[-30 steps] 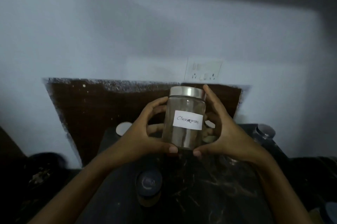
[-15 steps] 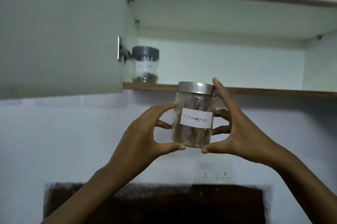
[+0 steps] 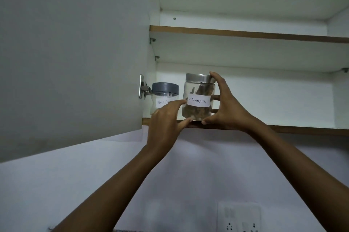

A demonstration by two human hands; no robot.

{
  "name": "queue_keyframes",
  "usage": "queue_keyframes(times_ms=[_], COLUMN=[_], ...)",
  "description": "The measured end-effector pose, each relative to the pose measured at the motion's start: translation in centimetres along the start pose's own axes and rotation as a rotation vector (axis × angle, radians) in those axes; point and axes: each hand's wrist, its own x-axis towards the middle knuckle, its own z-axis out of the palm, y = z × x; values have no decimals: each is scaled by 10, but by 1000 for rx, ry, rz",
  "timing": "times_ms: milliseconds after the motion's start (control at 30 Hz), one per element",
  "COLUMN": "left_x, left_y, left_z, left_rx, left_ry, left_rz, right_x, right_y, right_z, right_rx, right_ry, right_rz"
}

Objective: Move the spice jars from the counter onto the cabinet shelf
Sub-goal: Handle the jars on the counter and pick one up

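A clear cinnamon jar [image 3: 198, 90] with a silver lid and a white handwritten label is at the front edge of the lower cabinet shelf [image 3: 283, 128]. My left hand [image 3: 166, 120] holds its left side with thumb under the base and a finger on the label. My right hand [image 3: 226, 107] grips its right side, fingers reaching the lid and thumb under the base. Whether the jar's base rests on the shelf I cannot tell. A black pepper jar [image 3: 164, 95] with a grey lid stands on the shelf just to the left, partly hidden by my left hand.
The open cabinet door [image 3: 71, 52] hangs at the left, hinged beside the pepper jar. An upper shelf [image 3: 245, 34] runs above. The lower shelf stretches bare to the right of the jars. A wall socket [image 3: 239, 218] sits low on the wall.
Both hands have lifted the cinnamon jar from above the counter up to the lower shelf's front edge, next to the black pepper jar. The view has tilted upward.
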Motion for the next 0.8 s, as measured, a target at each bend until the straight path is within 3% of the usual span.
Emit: queue_keyframes(times_ms=[133, 267, 433, 633, 800], left_x=[0, -5, -23, -24, -24], left_y=[-13, -23, -47, -52, -52], left_z=[23, 37, 47, 50, 49], left_rx=[137, 307, 414, 446, 456], left_ry=[-5, 25, -138, -200, -229], left_rz=[3, 123, 32, 44, 35], right_x=[15, 22, 33, 41, 40], right_y=[19, 26, 23, 29, 30], right_z=[10, 8, 8, 14, 25], right_rx=[36, 188, 174, 179, 176], right_ry=[-44, -131, -241, -239, -112], right_rz=[79, 216, 288, 316, 303])
